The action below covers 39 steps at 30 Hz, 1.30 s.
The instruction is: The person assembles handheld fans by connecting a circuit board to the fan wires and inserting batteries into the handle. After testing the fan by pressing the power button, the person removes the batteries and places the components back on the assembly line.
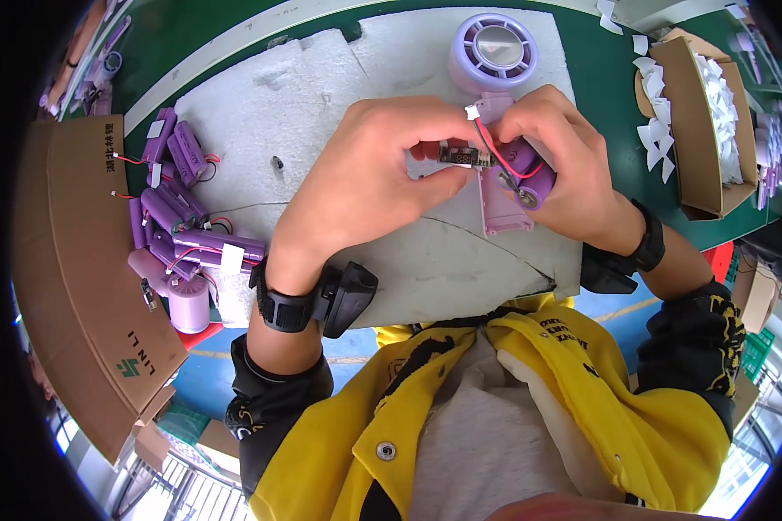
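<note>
Nearby, box (679, 122) of white slips (717, 122), batteries (539, 184) in right hand (577, 169)

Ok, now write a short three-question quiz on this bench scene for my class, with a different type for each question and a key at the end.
1. Short answer: Which hand grips the purple cells?

2. True or false: The round lavender part with spokes stands on the white foam board.

3. Multiple choice: Where is the open cardboard box holding white paper slips?
A) Left of the foam board
B) On the foam board
C) Right of the foam board

Key:
1. The right hand
2. True
3. C
</note>
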Available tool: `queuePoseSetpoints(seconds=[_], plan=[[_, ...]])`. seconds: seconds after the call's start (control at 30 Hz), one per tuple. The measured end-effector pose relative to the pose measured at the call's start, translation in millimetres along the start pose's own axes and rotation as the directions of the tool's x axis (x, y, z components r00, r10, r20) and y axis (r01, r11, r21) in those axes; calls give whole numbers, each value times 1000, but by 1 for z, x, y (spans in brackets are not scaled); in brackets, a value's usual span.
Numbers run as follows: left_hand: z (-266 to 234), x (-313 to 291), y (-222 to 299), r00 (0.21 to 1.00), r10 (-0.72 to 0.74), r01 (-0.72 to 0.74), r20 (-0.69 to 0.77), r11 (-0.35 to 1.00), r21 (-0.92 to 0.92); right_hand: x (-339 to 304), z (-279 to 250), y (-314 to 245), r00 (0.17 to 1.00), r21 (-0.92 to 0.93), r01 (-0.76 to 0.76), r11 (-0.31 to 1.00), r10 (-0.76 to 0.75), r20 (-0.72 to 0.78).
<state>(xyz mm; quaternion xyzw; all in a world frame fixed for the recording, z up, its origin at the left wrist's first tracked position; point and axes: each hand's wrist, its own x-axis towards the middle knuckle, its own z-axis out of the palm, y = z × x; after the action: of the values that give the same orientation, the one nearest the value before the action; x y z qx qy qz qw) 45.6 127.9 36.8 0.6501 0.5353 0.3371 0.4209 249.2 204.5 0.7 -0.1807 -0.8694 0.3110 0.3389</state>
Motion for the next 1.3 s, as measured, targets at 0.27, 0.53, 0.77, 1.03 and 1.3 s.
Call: queuePoseSetpoints(seconds=[0.27,0.53,0.77,1.03,1.3], plan=[[2,-3,-10,998,48,-48,-48,999,15,3,-1,-1,997,-62,73,995,-72,14],[11,-1,-4,985,160,-160,-60,987,2,3,-4,2,991,-72,123,990,-118,62],[15,2,-3,989,122,-120,-82,992,26,3,-9,-2,990,-67,90,994,-82,113],[12,1,-2,988,121,-116,-93,991,63,0,-9,4,998,144,4,990,-14,63],[8,1,-5,974,197,-185,-114,977,106,2,-11,6,993,250,-114,962,101,67]])
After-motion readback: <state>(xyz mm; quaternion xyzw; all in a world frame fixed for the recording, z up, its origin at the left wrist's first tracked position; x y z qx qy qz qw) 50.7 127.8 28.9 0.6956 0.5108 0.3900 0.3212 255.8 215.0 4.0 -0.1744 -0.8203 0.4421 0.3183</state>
